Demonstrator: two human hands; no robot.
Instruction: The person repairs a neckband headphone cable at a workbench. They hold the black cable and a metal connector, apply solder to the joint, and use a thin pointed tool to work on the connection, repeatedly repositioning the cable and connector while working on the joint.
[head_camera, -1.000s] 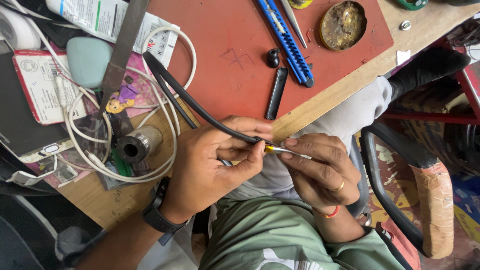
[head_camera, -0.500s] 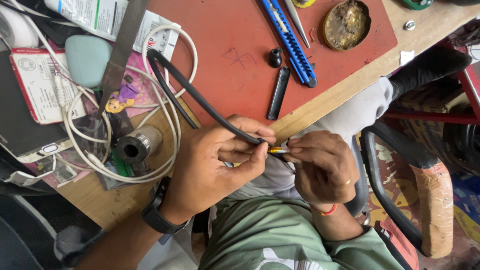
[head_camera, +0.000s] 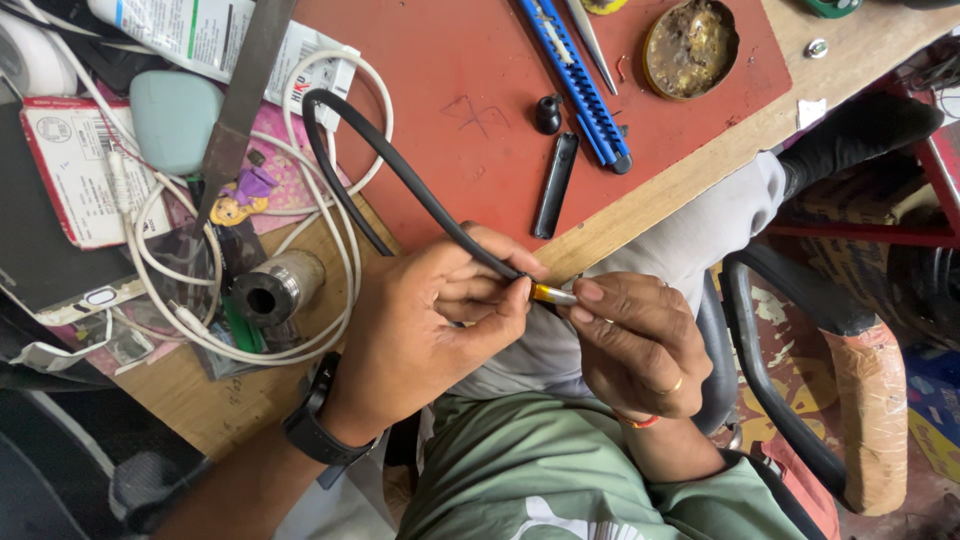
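Note:
My left hand (head_camera: 430, 330) grips the end of a thick black cable (head_camera: 400, 175) that loops back over the red mat (head_camera: 470, 60). A short yellow inner wire (head_camera: 552, 294) sticks out of the cable's end. My right hand (head_camera: 635, 345) pinches that yellow wire between thumb and fingertips, right against my left hand. Both hands hover just off the wooden table's front edge (head_camera: 640, 225), above my lap. A black watch is on my left wrist, and a ring is on my right hand.
On the mat lie a blue-handled tool (head_camera: 575, 75), metal tweezers (head_camera: 593, 40), a slim black case (head_camera: 556, 185), a small black cap (head_camera: 548, 112) and a round dirty tin (head_camera: 690, 45). At left: coiled white cable (head_camera: 330, 260), metal cylinder (head_camera: 275, 288), pale green pad (head_camera: 175, 118), boxes. A chair armrest (head_camera: 860, 400) is at right.
My right hand has closed in toward my left hand, so less yellow wire shows between them. The cable loop has shifted slightly on the mat.

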